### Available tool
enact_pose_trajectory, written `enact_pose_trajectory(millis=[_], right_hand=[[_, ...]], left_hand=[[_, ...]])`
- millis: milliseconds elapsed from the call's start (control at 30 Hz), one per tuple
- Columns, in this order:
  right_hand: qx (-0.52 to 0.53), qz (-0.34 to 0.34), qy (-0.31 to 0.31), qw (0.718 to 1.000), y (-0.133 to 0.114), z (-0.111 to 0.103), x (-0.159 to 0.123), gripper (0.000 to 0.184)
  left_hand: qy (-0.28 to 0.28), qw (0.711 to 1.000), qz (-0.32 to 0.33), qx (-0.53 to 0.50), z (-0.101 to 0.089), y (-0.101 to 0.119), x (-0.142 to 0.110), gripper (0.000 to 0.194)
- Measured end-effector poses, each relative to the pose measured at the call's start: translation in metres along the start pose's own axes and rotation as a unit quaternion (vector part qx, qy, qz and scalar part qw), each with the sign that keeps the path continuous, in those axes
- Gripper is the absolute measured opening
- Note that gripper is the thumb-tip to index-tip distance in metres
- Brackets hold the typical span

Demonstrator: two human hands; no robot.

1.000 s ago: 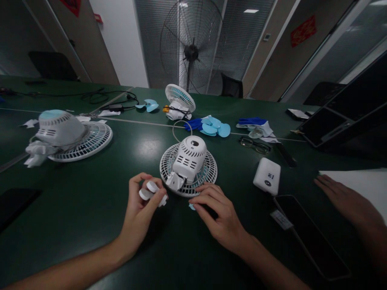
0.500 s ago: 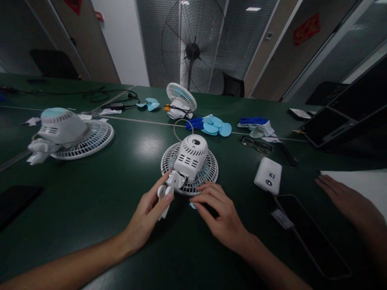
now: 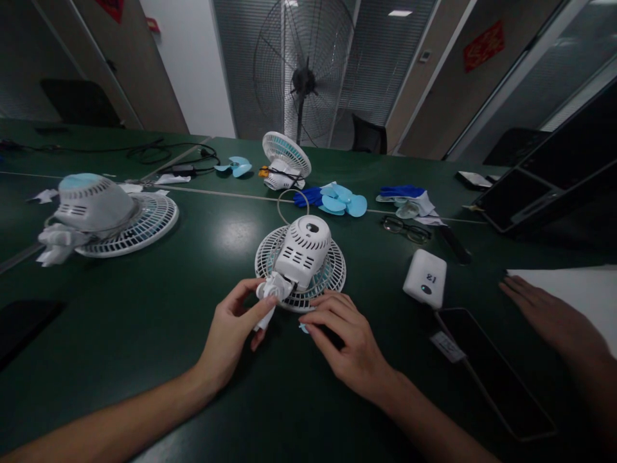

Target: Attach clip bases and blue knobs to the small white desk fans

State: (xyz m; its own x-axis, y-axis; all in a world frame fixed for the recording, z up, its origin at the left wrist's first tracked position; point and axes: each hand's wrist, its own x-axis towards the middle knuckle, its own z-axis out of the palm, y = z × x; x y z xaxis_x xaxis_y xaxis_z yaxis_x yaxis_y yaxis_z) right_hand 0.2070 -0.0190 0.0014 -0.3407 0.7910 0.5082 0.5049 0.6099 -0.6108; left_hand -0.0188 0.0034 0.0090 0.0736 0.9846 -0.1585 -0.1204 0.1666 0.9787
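Note:
A small white fan (image 3: pixel 304 247) lies grille-down on the dark green table in front of me, its motor housing on top. My left hand (image 3: pixel 236 328) pinches a white clip (image 3: pixel 266 312) between thumb and fingers, and the clip meets the bracket at the housing's near end. My right hand (image 3: pixel 344 337) holds a small light-blue piece (image 3: pixel 303 328) between thumb and forefinger, just in front of the grille. Most of that piece is hidden by the fingertips. The other fingers of this hand are by the grille's near edge.
Another white fan (image 3: pixel 106 212) lies at left, and a third (image 3: pixel 286 161) stands behind. Light-blue fan blades (image 3: pixel 342 200), gloves (image 3: pixel 407 199), glasses (image 3: pixel 405 229), a white power bank (image 3: pixel 425 278) and a phone (image 3: pixel 496 373) are around. Another person's hand (image 3: pixel 554 315) rests on paper at right.
My left hand has brought the white clip up against the fan's bracket; before, it was tilted lower with its two round ends apart from it. My right hand has hardly moved.

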Motion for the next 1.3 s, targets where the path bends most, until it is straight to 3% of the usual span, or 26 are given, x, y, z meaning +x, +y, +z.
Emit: enact_pose_trajectory(millis=[100, 300, 467, 600, 800, 1000, 1200, 1300], right_hand=[[0.011, -0.004, 0.03, 0.999, 0.001, -0.001, -0.001, 0.022], [0.03, 0.044, 0.15, 0.987, 0.002, -0.001, -0.005, 0.02], [0.034, 0.093, 0.168, 0.981, -0.001, 0.006, -0.005, 0.012], [0.033, 0.123, 0.222, 0.967, -0.001, 0.01, -0.005, 0.011], [0.055, 0.133, 0.185, 0.972, 0.001, 0.014, -0.004, 0.01], [0.037, 0.127, 0.2, 0.971, 0.002, 0.012, -0.004, 0.01], [0.04, 0.145, 0.197, 0.969, 0.002, 0.01, 0.0, 0.01], [0.04, 0.101, 0.181, 0.978, 0.001, 0.009, -0.001, 0.014]], left_hand=[[-0.024, 1.0, 0.002, -0.007, -0.002, -0.002, -0.002, 0.045], [-0.105, 0.993, -0.007, -0.057, 0.001, -0.004, -0.006, 0.046], [-0.106, 0.993, -0.003, -0.06, 0.007, -0.003, -0.004, 0.043], [-0.091, 0.994, 0.008, -0.062, 0.008, 0.001, -0.004, 0.039], [-0.123, 0.99, 0.005, -0.067, 0.007, -0.002, -0.008, 0.039], [-0.181, 0.983, -0.005, -0.036, 0.009, -0.006, -0.013, 0.041], [-0.207, 0.977, 0.054, 0.003, 0.01, -0.007, -0.015, 0.04], [-0.202, 0.976, 0.07, 0.028, 0.006, -0.008, -0.015, 0.038]])
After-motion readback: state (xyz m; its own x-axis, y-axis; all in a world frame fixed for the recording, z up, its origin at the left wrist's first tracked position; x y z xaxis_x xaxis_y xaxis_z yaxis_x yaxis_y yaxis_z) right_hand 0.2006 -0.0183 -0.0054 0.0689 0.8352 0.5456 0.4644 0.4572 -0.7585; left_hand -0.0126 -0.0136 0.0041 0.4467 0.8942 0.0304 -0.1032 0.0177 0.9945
